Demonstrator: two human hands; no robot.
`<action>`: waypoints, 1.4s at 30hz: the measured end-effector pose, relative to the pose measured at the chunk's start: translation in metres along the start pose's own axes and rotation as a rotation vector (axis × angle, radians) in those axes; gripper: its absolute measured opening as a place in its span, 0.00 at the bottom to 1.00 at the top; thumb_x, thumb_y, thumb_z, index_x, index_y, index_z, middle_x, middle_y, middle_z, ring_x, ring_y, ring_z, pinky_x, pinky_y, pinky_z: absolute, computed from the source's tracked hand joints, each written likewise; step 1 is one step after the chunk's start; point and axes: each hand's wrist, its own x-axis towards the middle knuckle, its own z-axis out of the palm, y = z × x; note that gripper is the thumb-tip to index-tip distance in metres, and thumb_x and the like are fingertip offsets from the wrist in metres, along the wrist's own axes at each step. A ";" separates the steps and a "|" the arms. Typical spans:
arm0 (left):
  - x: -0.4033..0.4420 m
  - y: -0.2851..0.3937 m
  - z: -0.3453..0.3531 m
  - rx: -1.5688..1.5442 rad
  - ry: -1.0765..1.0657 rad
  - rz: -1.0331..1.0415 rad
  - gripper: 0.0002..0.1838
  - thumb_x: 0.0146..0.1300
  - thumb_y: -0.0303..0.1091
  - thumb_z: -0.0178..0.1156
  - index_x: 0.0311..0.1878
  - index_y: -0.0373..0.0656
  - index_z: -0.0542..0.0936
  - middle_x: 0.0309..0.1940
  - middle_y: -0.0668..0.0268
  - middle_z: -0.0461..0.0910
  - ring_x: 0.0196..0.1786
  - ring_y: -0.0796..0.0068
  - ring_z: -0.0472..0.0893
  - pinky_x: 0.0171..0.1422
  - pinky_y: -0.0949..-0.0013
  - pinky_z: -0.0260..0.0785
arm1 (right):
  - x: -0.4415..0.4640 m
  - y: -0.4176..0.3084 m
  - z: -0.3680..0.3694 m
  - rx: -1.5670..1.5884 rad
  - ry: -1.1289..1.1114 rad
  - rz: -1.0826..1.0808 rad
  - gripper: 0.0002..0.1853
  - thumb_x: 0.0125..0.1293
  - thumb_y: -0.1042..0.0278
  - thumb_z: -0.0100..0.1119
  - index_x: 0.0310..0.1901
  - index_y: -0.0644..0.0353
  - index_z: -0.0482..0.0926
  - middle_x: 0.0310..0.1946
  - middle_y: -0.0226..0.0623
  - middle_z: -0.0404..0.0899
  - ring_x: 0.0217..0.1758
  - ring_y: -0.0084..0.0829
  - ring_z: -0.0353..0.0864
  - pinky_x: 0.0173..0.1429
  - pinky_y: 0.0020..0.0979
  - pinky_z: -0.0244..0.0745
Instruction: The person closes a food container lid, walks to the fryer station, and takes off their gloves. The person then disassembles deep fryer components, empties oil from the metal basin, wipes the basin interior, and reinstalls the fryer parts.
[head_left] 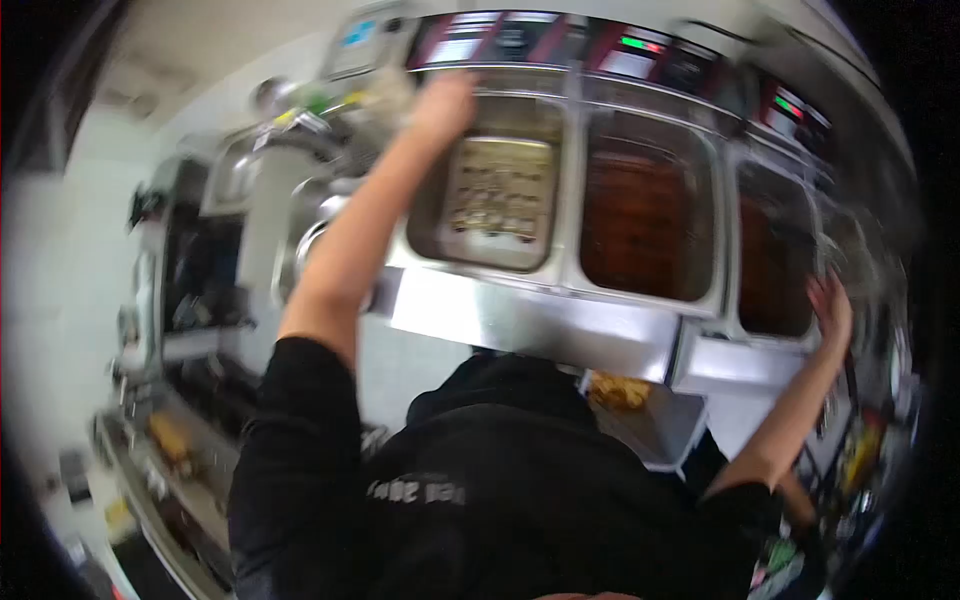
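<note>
Three metal fryer basins stand in a row before me. My left hand [447, 100] reaches to the back left corner of the left basin [415, 225]; its fingers are smeared by motion, and any hold is hidden. A plate with rows of holes [500, 190] lies inside that basin. Dark brown liquid fills the middle basin [640, 220] and the right basin [768, 260]. Over the right basin's outer edge is my right hand [832, 312], fingers apart, nothing visible in them. Whether it touches the rim is unclear.
Control panels [640, 45] with lit displays line the back. A grey tub [665, 425] with yellow-brown food sits low below the front edge. Metal bowls [315, 235] stand left of the basins. A long counter [185, 480] with food runs at the lower left.
</note>
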 end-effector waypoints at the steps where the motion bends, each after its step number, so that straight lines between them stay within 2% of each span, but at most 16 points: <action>1: -0.002 -0.002 0.003 -0.025 0.053 0.023 0.16 0.59 0.30 0.54 0.50 0.40 0.80 0.42 0.50 0.81 0.46 0.51 0.80 0.52 0.54 0.74 | -0.005 0.002 0.006 0.035 0.080 -0.041 0.28 0.70 0.61 0.55 0.66 0.67 0.62 0.58 0.54 0.70 0.58 0.50 0.77 0.60 0.41 0.77; 3: -0.004 0.009 -0.002 -0.063 0.182 0.077 0.16 0.60 0.32 0.59 0.52 0.40 0.79 0.44 0.51 0.80 0.49 0.51 0.79 0.55 0.55 0.72 | -0.017 -0.002 0.022 -0.109 0.249 -0.068 0.26 0.67 0.60 0.59 0.60 0.69 0.69 0.48 0.52 0.74 0.44 0.44 0.81 0.49 0.39 0.83; 8: -0.013 0.002 -0.014 -0.171 0.174 0.135 0.13 0.60 0.30 0.61 0.47 0.38 0.80 0.42 0.53 0.79 0.47 0.50 0.77 0.52 0.55 0.71 | 0.013 0.015 0.073 -0.129 0.333 -0.038 0.25 0.64 0.56 0.62 0.57 0.65 0.74 0.43 0.54 0.75 0.37 0.40 0.80 0.39 0.37 0.84; 13: -0.011 -0.006 0.001 -0.089 0.086 0.269 0.13 0.52 0.21 0.55 0.42 0.35 0.78 0.41 0.50 0.78 0.47 0.49 0.78 0.52 0.55 0.71 | 0.043 0.034 0.120 0.275 0.182 -0.026 0.26 0.67 0.60 0.60 0.61 0.63 0.67 0.52 0.53 0.74 0.47 0.49 0.80 0.49 0.49 0.82; 14: -0.010 -0.006 0.006 -0.068 0.116 0.290 0.14 0.51 0.20 0.53 0.43 0.35 0.77 0.40 0.50 0.78 0.48 0.49 0.78 0.53 0.55 0.72 | 0.111 0.057 0.070 0.280 0.021 -0.039 0.21 0.70 0.60 0.53 0.59 0.64 0.69 0.54 0.46 0.76 0.52 0.46 0.78 0.54 0.50 0.77; 16: -0.006 -0.012 0.018 -0.086 -0.005 0.191 0.17 0.55 0.22 0.49 0.48 0.35 0.77 0.46 0.49 0.78 0.51 0.49 0.78 0.56 0.55 0.72 | 0.044 0.021 0.081 0.261 0.082 -0.065 0.20 0.71 0.67 0.42 0.60 0.65 0.70 0.53 0.45 0.75 0.59 0.43 0.73 0.62 0.48 0.70; 19: -0.003 -0.018 0.030 -0.020 0.028 0.157 0.17 0.60 0.27 0.55 0.53 0.38 0.77 0.46 0.54 0.78 0.49 0.52 0.78 0.55 0.57 0.72 | -0.002 -0.002 -0.019 0.015 0.297 -0.113 0.19 0.65 0.51 0.56 0.51 0.52 0.79 0.48 0.29 0.80 0.46 0.29 0.77 0.48 0.30 0.71; 20: -0.001 -0.017 0.033 0.002 0.031 0.166 0.16 0.60 0.27 0.55 0.53 0.39 0.77 0.46 0.55 0.78 0.49 0.53 0.78 0.54 0.57 0.72 | -0.020 -0.009 -0.050 -0.088 0.303 -0.068 0.19 0.66 0.52 0.57 0.51 0.57 0.79 0.45 0.29 0.80 0.41 0.28 0.77 0.43 0.29 0.71; 23: 0.002 -0.015 0.032 0.029 0.041 0.176 0.15 0.60 0.28 0.56 0.52 0.40 0.78 0.44 0.58 0.79 0.47 0.54 0.79 0.53 0.58 0.73 | -0.055 -0.055 -0.125 -0.890 0.141 0.057 0.25 0.66 0.55 0.53 0.57 0.66 0.76 0.50 0.39 0.80 0.49 0.30 0.77 0.54 0.29 0.69; 25: 0.005 -0.009 0.026 0.044 0.054 0.171 0.15 0.60 0.29 0.57 0.51 0.41 0.78 0.42 0.59 0.79 0.46 0.55 0.79 0.52 0.59 0.73 | -0.068 -0.076 -0.135 -0.895 0.153 -0.158 0.26 0.64 0.55 0.54 0.57 0.66 0.77 0.47 0.41 0.81 0.45 0.31 0.77 0.51 0.29 0.69; 26: 0.007 -0.005 0.021 0.028 0.093 0.157 0.13 0.60 0.29 0.56 0.48 0.41 0.78 0.42 0.58 0.78 0.47 0.56 0.78 0.53 0.58 0.73 | -0.074 -0.098 -0.136 -1.291 0.142 -0.278 0.27 0.65 0.56 0.55 0.59 0.70 0.73 0.54 0.46 0.78 0.58 0.38 0.74 0.64 0.34 0.64; 32: 0.023 0.008 0.004 -0.031 0.398 0.283 0.12 0.57 0.33 0.62 0.45 0.44 0.76 0.41 0.62 0.76 0.46 0.59 0.77 0.50 0.59 0.71 | 0.002 -0.013 -0.244 -1.633 0.228 -0.655 0.36 0.57 0.75 0.54 0.70 0.60 0.59 0.51 0.59 0.77 0.53 0.52 0.78 0.58 0.42 0.71; 33: 0.026 0.006 0.006 -0.015 0.383 0.262 0.12 0.58 0.35 0.62 0.45 0.44 0.76 0.41 0.61 0.76 0.46 0.58 0.77 0.50 0.58 0.72 | 0.018 -0.004 -0.269 -1.684 0.254 -0.466 0.41 0.55 0.78 0.50 0.74 0.54 0.52 0.49 0.64 0.76 0.53 0.56 0.76 0.54 0.47 0.71; 35: 0.028 0.002 0.011 -0.060 0.285 0.193 0.12 0.60 0.37 0.61 0.45 0.44 0.76 0.41 0.61 0.76 0.48 0.58 0.77 0.51 0.57 0.72 | -0.036 -0.009 -0.182 -1.790 0.361 -0.166 0.42 0.57 0.77 0.49 0.75 0.51 0.48 0.53 0.58 0.75 0.52 0.53 0.78 0.50 0.47 0.74; 38: 0.029 0.003 0.005 -0.069 0.222 0.158 0.11 0.64 0.37 0.58 0.46 0.44 0.77 0.42 0.60 0.77 0.48 0.56 0.77 0.52 0.57 0.72 | -0.005 0.025 -0.210 -2.247 0.571 -0.221 0.40 0.63 0.74 0.47 0.75 0.48 0.45 0.56 0.51 0.73 0.53 0.49 0.78 0.50 0.44 0.78; 42: 0.035 -0.001 0.007 -0.049 0.145 0.106 0.12 0.67 0.40 0.55 0.46 0.43 0.78 0.41 0.57 0.79 0.48 0.53 0.77 0.53 0.56 0.71 | -0.019 0.049 -0.174 -2.114 0.746 -0.317 0.34 0.70 0.73 0.40 0.75 0.49 0.44 0.59 0.45 0.71 0.57 0.46 0.76 0.55 0.41 0.79</action>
